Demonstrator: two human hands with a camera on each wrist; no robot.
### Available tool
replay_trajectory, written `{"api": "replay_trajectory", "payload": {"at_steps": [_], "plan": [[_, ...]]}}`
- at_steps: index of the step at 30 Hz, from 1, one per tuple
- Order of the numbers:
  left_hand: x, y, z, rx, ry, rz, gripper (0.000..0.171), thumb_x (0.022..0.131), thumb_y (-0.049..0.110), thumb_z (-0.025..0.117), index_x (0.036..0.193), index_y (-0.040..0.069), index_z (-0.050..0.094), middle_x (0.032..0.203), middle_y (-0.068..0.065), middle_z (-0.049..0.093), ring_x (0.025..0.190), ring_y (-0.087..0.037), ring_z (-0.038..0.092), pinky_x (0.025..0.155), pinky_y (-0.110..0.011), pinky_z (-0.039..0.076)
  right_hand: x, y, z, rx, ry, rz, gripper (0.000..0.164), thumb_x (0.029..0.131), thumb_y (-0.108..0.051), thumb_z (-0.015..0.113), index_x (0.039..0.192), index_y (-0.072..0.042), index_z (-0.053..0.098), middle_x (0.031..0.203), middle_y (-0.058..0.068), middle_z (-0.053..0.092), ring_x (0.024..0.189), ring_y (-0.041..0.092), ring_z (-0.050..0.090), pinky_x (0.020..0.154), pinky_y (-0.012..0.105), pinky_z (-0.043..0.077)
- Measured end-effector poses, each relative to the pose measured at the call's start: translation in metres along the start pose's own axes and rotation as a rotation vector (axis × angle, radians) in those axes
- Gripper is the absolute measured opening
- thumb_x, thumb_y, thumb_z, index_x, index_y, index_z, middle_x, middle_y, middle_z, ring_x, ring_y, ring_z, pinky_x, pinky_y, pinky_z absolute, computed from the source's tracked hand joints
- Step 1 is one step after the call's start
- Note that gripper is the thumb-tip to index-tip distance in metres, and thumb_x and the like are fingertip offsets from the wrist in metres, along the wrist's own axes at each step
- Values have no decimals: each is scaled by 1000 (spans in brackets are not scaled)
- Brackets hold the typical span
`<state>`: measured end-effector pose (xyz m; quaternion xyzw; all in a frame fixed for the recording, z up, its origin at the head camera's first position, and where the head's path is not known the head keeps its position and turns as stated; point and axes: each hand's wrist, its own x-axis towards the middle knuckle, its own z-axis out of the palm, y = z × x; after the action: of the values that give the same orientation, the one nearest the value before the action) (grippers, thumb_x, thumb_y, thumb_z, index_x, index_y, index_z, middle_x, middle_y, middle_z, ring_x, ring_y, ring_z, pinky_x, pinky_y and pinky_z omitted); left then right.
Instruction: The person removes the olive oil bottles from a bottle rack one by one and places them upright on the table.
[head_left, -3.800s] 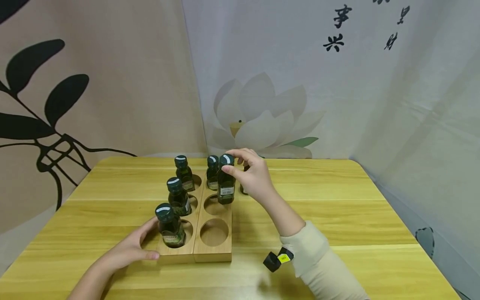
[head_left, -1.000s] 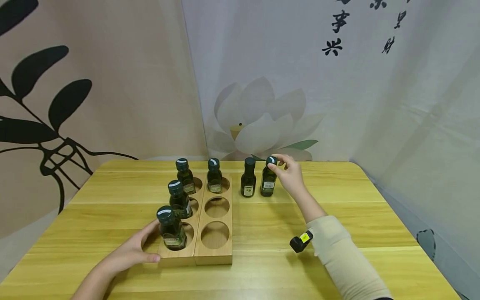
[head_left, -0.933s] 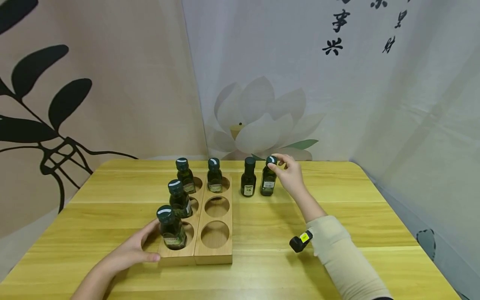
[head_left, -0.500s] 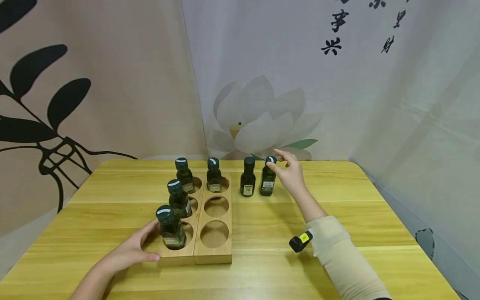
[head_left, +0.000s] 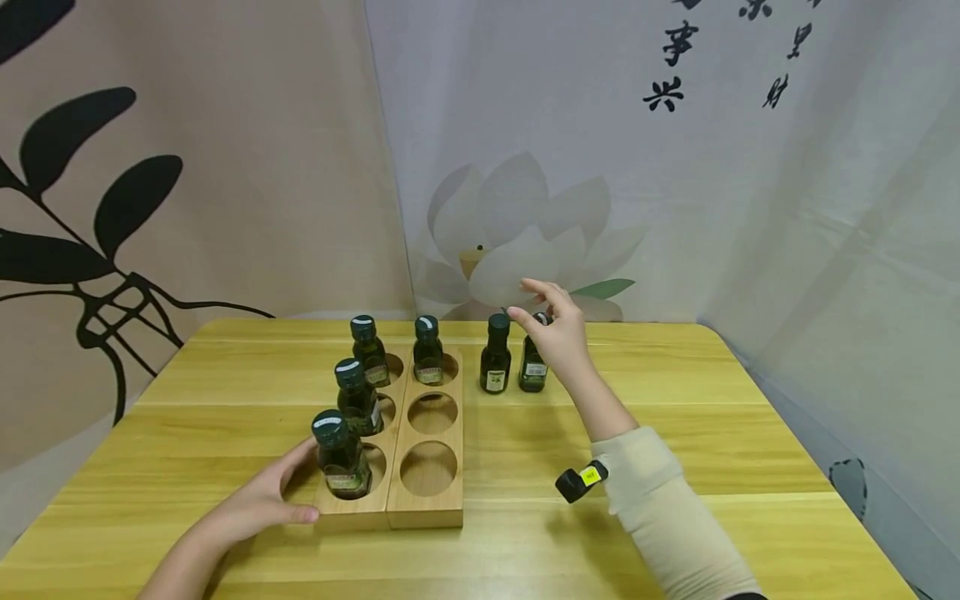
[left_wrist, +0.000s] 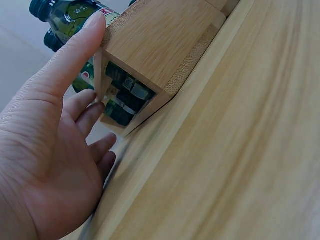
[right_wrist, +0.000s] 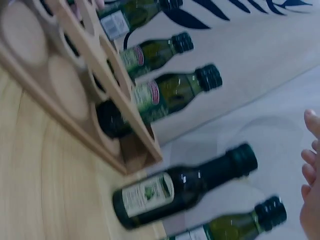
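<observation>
In the head view, my left hand [head_left: 258,500] holds the near left corner of a wooden bottle rack [head_left: 425,510]; its thumb [left_wrist: 82,52] lies along the corner in the left wrist view. My right hand [head_left: 558,333] holds nothing, thumb and fingers spread apart. It hovers above two small dark green bottles standing upright on the table. One is a long-necked bottle [head_left: 495,371] with a pale label; the other, a squatter bottle [head_left: 533,372], is partly hidden by the hand. In the right wrist view, the fingers [right_wrist: 309,165] stand apart from the bottle caps.
Three bottles stand in the rack's left column, including a near bottle [head_left: 345,471]. Another bottle [head_left: 428,362] sits in the far right hole. The middle and near right holes [head_left: 429,468] are bare. A printed cloth [head_left: 525,100] hangs behind the table [head_left: 675,517].
Earlier my right hand held the squat bottle above the rack's right column. It stood the bottle on the table beside the long-necked one, let go, and moved up and left. My left hand stayed put.
</observation>
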<state>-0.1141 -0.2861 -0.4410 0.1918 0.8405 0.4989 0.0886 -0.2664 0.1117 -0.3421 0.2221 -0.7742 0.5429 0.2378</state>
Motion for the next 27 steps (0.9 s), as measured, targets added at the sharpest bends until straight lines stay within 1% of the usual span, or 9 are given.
{"api": "replay_trajectory", "payload": {"at_steps": [5, 6, 8, 10, 13, 16, 19, 23, 27], "plan": [[0, 0, -1, -13, -6, 1, 96, 80, 21, 78, 149, -7, 16, 149, -35, 17, 134, -55, 14, 107, -31, 22, -1, -17, 14, 41, -34, 39, 44, 86, -12, 73, 127, -5, 60, 120, 12, 60, 98, 27, 47, 78, 47, 38], [0, 0, -1, -11, -6, -1, 96, 80, 21, 78, 149, -7, 17, 149, -35, 18, 134, -55, 14, 107, -31, 22, -2, -25, 17, 45, -41, 39, 43, 86, -10, 72, 127, -3, 60, 120, 14, 60, 98, 29, 47, 79, 48, 39], [0, -2, -1, -8, -2, -6, 96, 80, 21, 78, 149, -7, 17, 149, -34, 19, 134, -54, 15, 103, -20, 22, -5, -41, 21, 49, -55, 27, 41, 87, -7, 70, 125, 1, 60, 120, 18, 59, 99, 32, 48, 81, 49, 41], [0, -3, -1, -9, 1, 0, 96, 80, 20, 79, 149, -8, 17, 148, -35, 19, 133, -55, 16, 102, -18, 22, -6, -43, 28, 58, -69, -3, 40, 87, -9, 71, 125, 0, 61, 119, 17, 60, 97, 32, 50, 81, 49, 42], [1, -4, -2, -6, 4, -4, 96, 79, 19, 79, 148, -8, 17, 148, -35, 20, 133, -55, 17, 101, -17, 22, -6, -37, 40, 79, -92, -32, 41, 87, -15, 72, 126, -5, 62, 117, 10, 61, 95, 25, 51, 80, 48, 45], [1, -4, -2, -9, 1, -9, 96, 80, 20, 78, 149, -7, 16, 149, -35, 19, 133, -55, 16, 108, -43, 22, -5, -28, 55, 78, -120, -35, 43, 87, -20, 73, 127, -10, 62, 115, 4, 61, 95, 20, 51, 77, 43, 45], [1, -2, -2, -9, 0, -15, 97, 80, 20, 78, 149, -6, 16, 149, -34, 19, 133, -55, 16, 100, -66, 13, -6, -28, 66, 59, -150, -19, 45, 87, -20, 73, 129, -11, 61, 116, 4, 61, 96, 23, 52, 76, 38, 45], [0, -1, -2, 3, 1, -25, 97, 80, 20, 78, 149, -6, 17, 150, -34, 19, 134, -54, 16, 104, -55, 18, -8, -28, 77, 43, -186, 17, 46, 87, -22, 72, 129, -11, 60, 118, 3, 61, 101, 27, 53, 78, 33, 44], [0, 0, -2, 8, 2, -28, 97, 80, 20, 79, 149, -7, 17, 149, -35, 18, 134, -55, 15, 104, -59, 17, -10, -26, 86, 38, -213, 51, 46, 88, -24, 72, 130, -11, 59, 117, 2, 61, 104, 26, 53, 80, 32, 45]]}}
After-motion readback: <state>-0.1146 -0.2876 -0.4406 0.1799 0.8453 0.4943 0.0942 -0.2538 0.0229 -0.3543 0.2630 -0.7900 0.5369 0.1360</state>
